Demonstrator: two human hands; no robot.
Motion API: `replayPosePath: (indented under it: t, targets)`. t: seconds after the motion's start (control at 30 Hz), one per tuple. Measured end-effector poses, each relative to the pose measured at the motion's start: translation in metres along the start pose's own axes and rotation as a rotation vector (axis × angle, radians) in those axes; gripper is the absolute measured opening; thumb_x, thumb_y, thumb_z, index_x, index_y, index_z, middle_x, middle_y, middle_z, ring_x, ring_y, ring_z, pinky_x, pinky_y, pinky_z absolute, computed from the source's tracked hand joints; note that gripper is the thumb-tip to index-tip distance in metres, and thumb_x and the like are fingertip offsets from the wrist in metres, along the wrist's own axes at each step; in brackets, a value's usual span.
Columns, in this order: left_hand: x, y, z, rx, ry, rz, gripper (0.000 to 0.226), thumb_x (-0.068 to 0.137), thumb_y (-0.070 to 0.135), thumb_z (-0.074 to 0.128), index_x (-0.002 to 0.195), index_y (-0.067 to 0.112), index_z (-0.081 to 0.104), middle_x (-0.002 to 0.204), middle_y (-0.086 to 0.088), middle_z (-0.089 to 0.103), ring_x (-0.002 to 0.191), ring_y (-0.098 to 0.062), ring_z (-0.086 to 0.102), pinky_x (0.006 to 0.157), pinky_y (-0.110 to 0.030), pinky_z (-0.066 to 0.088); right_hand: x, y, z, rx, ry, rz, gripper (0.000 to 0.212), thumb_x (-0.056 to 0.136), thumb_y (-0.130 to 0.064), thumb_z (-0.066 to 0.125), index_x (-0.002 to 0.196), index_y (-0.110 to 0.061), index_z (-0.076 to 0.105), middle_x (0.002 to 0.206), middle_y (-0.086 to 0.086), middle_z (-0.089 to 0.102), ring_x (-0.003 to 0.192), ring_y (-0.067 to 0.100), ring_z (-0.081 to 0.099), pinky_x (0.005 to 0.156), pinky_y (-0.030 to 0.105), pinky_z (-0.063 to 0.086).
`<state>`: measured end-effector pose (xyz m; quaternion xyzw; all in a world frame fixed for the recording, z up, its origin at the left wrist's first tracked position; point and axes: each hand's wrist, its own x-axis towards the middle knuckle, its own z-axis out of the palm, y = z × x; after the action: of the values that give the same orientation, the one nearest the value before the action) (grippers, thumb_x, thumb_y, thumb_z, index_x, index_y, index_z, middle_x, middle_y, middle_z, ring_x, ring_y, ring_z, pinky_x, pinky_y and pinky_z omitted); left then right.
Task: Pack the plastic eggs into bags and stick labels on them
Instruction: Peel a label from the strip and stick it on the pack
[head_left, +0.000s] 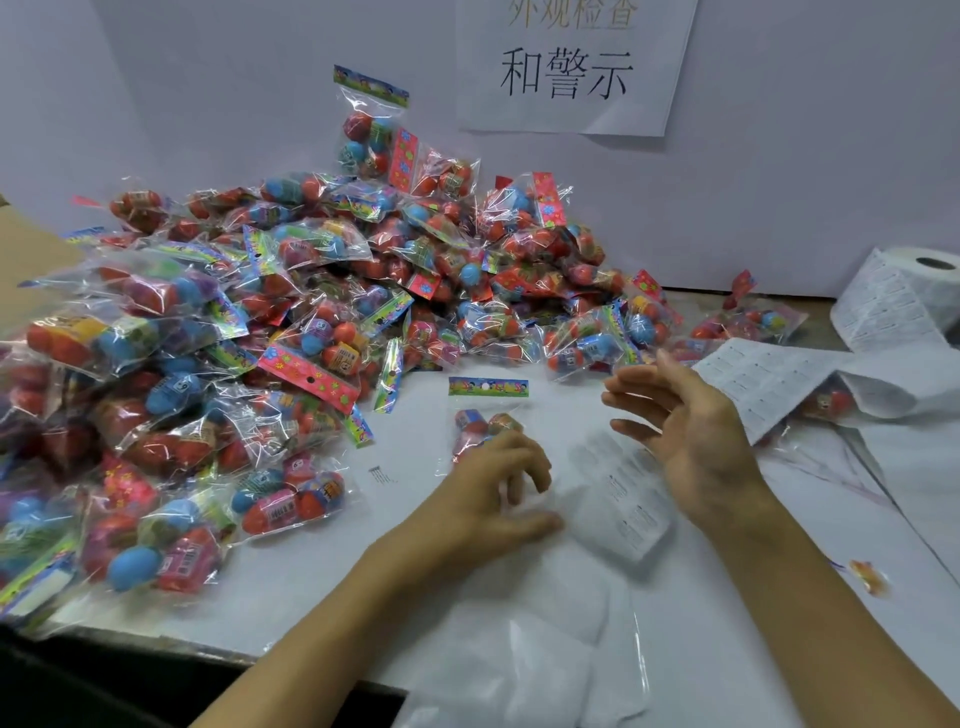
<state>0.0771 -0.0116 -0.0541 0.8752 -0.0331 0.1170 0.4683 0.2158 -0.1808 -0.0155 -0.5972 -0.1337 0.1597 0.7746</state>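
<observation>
A single clear bag of plastic eggs (485, 415) with a colourful header lies flat on the white table (519, 597) in the middle. My left hand (498, 488) rests on its lower end with loosely curled fingers. My right hand (685, 431) hovers just to the right, palm turned left and fingers straight, holding nothing. Between and below the hands lies a blurred white label piece (623, 499).
A large heap of filled egg bags (260, 312) covers the left and back of the table. A roll of white labels (904, 291) stands at the right, its strip (769, 379) trailing toward my right hand. A paper sign (571, 67) hangs on the back wall.
</observation>
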Motion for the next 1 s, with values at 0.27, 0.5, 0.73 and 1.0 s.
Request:
replayPosePath:
  t: [0.27,0.5,0.73,1.0]
  targets:
    - [0.006,0.006,-0.022,-0.642,0.123,-0.396,0.023,0.064,0.010,0.067,0.079,0.018,0.052,0.071,0.005,0.060,0.058,-0.005,0.059,0.053,-0.016,0.045,-0.014,0.001,0.001,-0.518,-0.252,-0.338,0.014,0.072,-0.010,0.058,0.079,-0.017,0.069,0.075,-0.004,0.068,0.074,0.016,0.061,0.069,0.023,0.052]
    - [0.000,0.006,-0.025,-0.588,-0.027,-0.306,0.041,0.077,-0.001,0.081,0.111,0.019,0.069,0.096,0.010,0.078,0.086,-0.006,0.072,0.074,-0.020,0.056,-0.025,0.002,0.009,-0.834,-0.595,-0.279,0.018,0.079,-0.011,0.076,0.068,-0.023,0.067,0.072,-0.004,0.066,0.062,0.002,0.052,0.061,0.021,0.042]
    - [-0.002,0.006,-0.019,-0.524,0.002,-0.295,0.058,0.081,-0.014,0.076,0.132,0.009,0.062,0.128,-0.018,0.069,0.106,-0.023,0.068,0.096,-0.045,0.056,-0.024,0.003,0.007,-0.838,-0.575,-0.245,0.033,0.066,-0.054,0.083,0.068,-0.023,0.072,0.071,-0.004,0.068,0.060,0.004,0.054,0.057,0.020,0.042]
    - [-0.003,0.001,-0.013,-0.532,0.002,-0.237,0.051,0.086,-0.013,0.071,0.131,0.009,0.064,0.124,-0.009,0.073,0.109,-0.020,0.070,0.094,-0.034,0.057,-0.023,0.007,0.006,-0.897,-0.614,-0.212,0.015,0.082,-0.032,0.082,0.072,-0.023,0.076,0.069,-0.009,0.067,0.060,0.001,0.052,0.060,0.017,0.039]
